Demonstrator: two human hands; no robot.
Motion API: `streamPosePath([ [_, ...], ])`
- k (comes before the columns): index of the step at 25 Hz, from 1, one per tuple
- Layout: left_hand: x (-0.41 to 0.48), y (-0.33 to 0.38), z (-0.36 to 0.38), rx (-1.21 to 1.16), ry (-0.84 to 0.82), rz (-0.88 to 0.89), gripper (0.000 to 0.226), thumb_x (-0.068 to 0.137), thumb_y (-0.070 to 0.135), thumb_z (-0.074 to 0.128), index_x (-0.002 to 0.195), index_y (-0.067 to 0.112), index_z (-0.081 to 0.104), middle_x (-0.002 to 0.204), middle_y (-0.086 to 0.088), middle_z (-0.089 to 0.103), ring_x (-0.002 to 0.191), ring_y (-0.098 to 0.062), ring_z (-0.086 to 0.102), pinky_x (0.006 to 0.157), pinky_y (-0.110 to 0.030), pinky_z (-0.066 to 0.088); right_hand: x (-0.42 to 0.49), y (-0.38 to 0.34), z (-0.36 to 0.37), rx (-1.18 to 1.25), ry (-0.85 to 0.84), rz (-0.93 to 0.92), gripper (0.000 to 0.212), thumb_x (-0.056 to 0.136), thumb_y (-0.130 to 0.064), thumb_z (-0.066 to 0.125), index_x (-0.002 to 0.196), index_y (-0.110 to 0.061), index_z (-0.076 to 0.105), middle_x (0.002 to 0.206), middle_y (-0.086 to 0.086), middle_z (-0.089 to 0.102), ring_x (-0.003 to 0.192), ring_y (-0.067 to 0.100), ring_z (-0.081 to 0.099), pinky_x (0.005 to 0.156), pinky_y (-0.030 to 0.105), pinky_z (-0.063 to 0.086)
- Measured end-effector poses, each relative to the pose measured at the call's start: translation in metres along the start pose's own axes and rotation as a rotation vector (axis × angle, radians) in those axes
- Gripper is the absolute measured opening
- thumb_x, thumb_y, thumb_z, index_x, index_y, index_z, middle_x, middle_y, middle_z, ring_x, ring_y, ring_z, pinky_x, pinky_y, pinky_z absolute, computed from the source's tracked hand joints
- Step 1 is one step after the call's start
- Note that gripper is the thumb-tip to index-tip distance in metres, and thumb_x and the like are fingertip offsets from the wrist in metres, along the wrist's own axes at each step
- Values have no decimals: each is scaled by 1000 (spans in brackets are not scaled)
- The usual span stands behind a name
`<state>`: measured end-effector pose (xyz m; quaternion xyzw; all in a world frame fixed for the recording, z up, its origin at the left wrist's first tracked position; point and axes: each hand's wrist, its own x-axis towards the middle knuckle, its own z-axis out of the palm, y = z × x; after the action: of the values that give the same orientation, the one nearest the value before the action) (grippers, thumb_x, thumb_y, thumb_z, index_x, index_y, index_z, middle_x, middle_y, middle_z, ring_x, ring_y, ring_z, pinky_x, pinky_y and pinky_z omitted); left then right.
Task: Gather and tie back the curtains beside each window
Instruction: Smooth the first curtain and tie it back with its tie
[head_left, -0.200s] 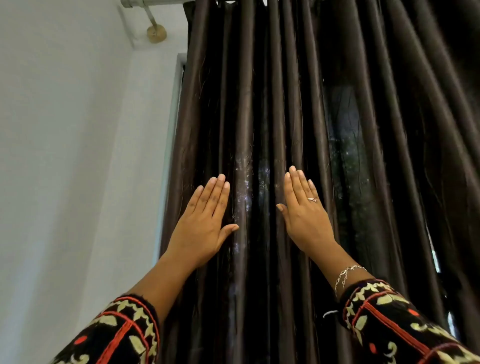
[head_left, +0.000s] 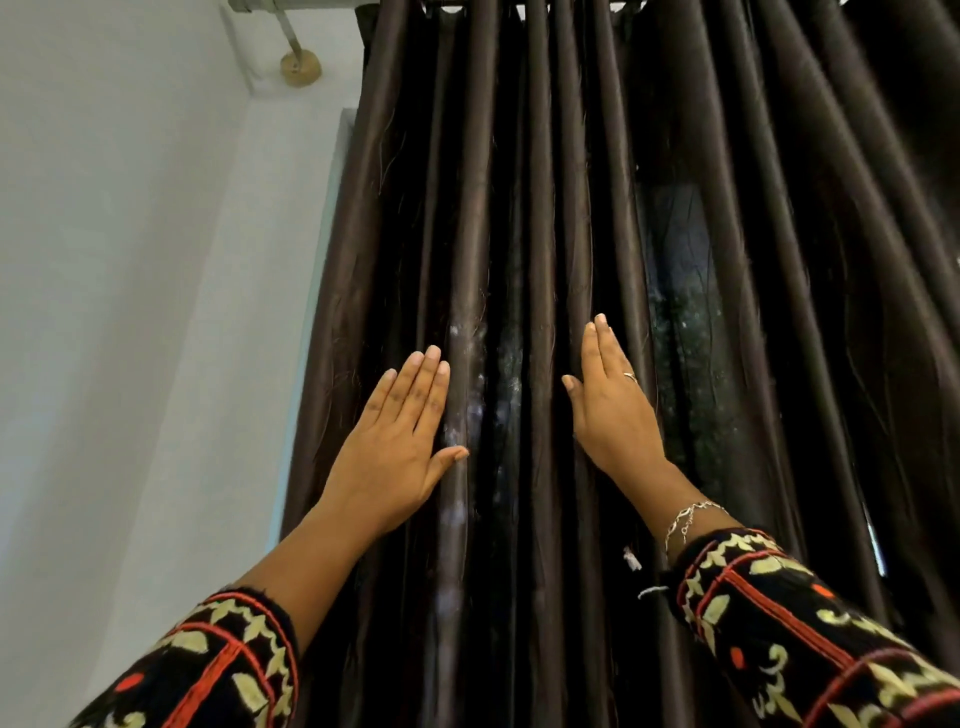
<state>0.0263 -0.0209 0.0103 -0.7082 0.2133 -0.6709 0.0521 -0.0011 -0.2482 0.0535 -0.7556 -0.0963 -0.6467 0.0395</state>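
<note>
I see the dark brown curtain (head_left: 545, 208) hanging in close vertical folds from the rod (head_left: 260, 5) at the top, filling the middle and right of the view.

Its left edge runs down beside a pale window frame (head_left: 332, 208). Left of that lies plain white wall (head_left: 130, 260). A brass bracket (head_left: 300, 65) fixes the rod to the wall at far upper left.

The left hand (head_left: 400, 447) lies flat on the folds near the curtain's left edge, fingers straight and together, thumb spread onto a fold with whitish marks (head_left: 460, 415). It grasps nothing.

The right hand (head_left: 610, 410) is pressed against a fold right of centre, fingers straight, also grasping nothing. It wears a ring (head_left: 629, 376) and a bracelet (head_left: 685, 517).

Several folds stand between the hands. Embroidered sleeves (head_left: 218, 670) cover both near forearms.
</note>
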Motion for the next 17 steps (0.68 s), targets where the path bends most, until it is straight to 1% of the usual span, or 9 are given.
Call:
streamPosePath([
  [2,11,7,10,33,6,5,76,93,54,-2,143,0,16,152,-17,14,141,-31,10,115,-37,-2,18,6,4,75,29,80,58,99,-24,34,147,-6,7,157,9,6,141,25,22,107,33,29],
  [4,27,14,17,45,3,-1,77,94,54,0,142,-2,23,151,-19,20,140,-32,16,114,-38,1,46,9,7,61,55,125,61,98,-25,38,148,-8,6,152,14,21,128,31,39,96,34,39],
  [5,36,17,21,50,12,-5,77,95,54,0,141,-2,24,150,-19,21,139,-32,18,114,-39,2,62,12,8,48,64,124,64,97,-24,41,148,-9,5,145,16,30,119,32,46,87,33,41],
  [7,56,22,28,69,29,-15,77,95,53,1,141,-3,26,150,-20,23,139,-33,20,114,-39,2,95,19,10,22,49,108,72,93,-17,47,148,-12,1,131,17,41,106,32,51,75,30,38],
  [10,77,25,35,117,33,-34,77,94,53,1,140,-4,27,149,-20,25,137,-35,23,113,-38,1,124,44,11,-70,18,57,78,88,-6,50,148,-14,1,120,19,48,98,34,54,71,32,36],
  [12,89,27,38,137,52,-48,78,94,54,0,139,-4,27,149,-20,24,137,-35,22,113,-37,-1,136,78,10,-227,12,26,71,90,-4,43,148,-14,4,116,21,52,97,38,57,69,36,38],
  [13,94,29,40,140,60,-53,80,93,55,-2,140,-4,25,149,-19,22,138,-35,20,113,-36,-3,138,97,7,-325,-12,27,65,92,-5,38,148,-14,7,117,21,53,98,40,58,71,38,41],
  [15,107,35,46,149,62,-61,82,92,56,-5,140,-3,24,149,-18,20,137,-35,18,112,-33,-5,142,146,-2,-451,-58,84,51,96,-11,30,146,-11,19,121,22,53,105,40,57,79,39,44],
  [17,120,45,56,169,97,-57,85,89,58,-10,141,-2,20,149,-16,14,138,-35,14,112,-31,-9,143,208,-20,-499,-86,184,41,100,-18,26,137,-3,35,121,24,55,108,39,56,82,39,44],
])
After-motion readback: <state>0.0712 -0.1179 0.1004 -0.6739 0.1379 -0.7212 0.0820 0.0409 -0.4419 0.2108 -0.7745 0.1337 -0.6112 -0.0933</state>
